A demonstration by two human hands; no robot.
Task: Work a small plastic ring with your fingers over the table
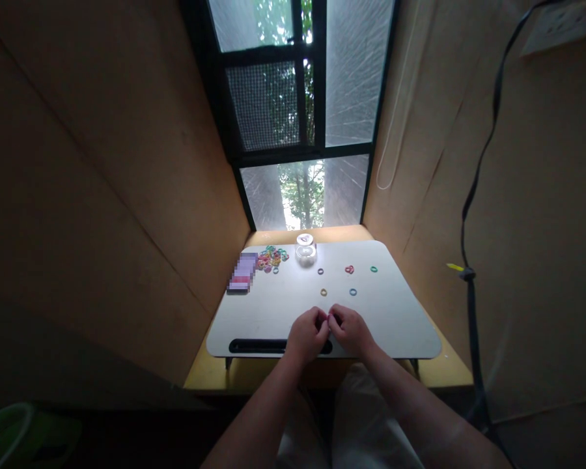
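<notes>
My left hand [308, 331] and my right hand [350, 329] meet above the front of the white lap table [395, 319], fingers pinched together. Between the fingertips shows a bit of a small pinkish-red hair tie [329, 318], mostly hidden by the fingers. Just beyond lie a yellow hair tie [323, 292] and a blue hair tie [353, 292]. Farther back, a dark purple hair tie [321, 271], a red-pink one [349, 269] that looks bunched, and a green hair tie [374, 269] are spaced out in a row.
A pile of mixed-colour hair ties [272, 259] lies at the back left, beside a phone [243, 272] with a blurred screen. A clear jar [305, 253] stands at the back. Along the front edge runs a black slot [256, 346]. A dark cable [470, 312] hangs at right.
</notes>
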